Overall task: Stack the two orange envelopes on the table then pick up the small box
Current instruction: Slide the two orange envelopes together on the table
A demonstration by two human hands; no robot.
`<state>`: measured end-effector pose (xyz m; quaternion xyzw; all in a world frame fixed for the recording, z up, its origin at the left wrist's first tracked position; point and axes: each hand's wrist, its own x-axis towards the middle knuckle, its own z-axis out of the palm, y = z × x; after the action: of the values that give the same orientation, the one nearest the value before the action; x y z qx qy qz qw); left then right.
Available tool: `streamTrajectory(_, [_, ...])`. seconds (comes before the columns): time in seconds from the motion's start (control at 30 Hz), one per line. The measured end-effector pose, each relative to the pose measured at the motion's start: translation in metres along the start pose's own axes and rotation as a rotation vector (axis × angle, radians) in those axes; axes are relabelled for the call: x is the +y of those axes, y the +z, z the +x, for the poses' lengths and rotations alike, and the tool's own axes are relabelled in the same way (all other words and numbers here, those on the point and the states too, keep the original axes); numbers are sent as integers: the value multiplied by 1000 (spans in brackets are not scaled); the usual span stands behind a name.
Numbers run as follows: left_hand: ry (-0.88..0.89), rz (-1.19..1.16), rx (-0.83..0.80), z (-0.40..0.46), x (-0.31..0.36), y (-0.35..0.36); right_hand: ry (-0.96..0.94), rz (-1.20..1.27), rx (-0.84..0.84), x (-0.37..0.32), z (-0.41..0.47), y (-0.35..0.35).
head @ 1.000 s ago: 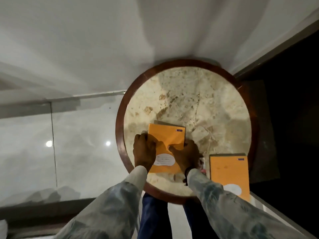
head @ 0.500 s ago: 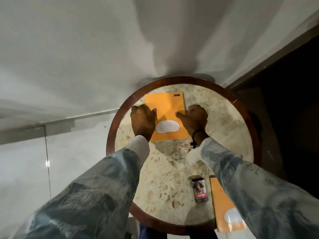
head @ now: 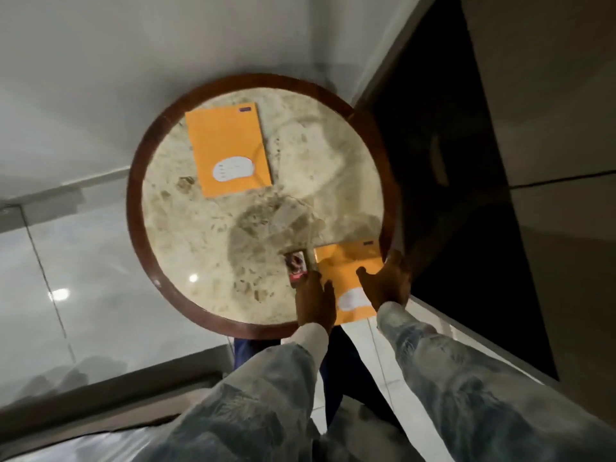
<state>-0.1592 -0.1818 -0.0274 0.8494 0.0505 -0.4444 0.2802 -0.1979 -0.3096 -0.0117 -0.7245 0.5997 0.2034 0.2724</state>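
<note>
The near envelope (head: 346,281) lies at the lower right of the round worktop (head: 213,248), overhanging its rim, with the box (head: 297,269) just beside its left edge and the far envelope (head: 228,151) flat at the upper left. Both hands flank it, the left hand (head: 315,305) and right hand (head: 386,285) with fingers apart, neither grip clamped on it yet. Best to pinch both long edges, lift clear of the box, then square it onto the far one.
</note>
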Motion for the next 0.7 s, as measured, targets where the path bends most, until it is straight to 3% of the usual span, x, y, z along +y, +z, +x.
streamTrajectory(0.13, [-82,52,72,-12,2,34,15,47,-181,36,6,5])
streamTrajectory(0.27, [-130,9,157,-10,9,43,-21,53,-157,50,11,4])
streamTrajectory(0.37, [-70,-23,197,-11,17,36,-37,105,-100,49,12,-10])
streamTrajectory(0.5, [26,-122,255,11,39,-5,-118,208,-54,3,16,-32])
streamTrajectory(0.7, [117,-165,380,88,62,-130,-322,251,-77,-129,34,-18])
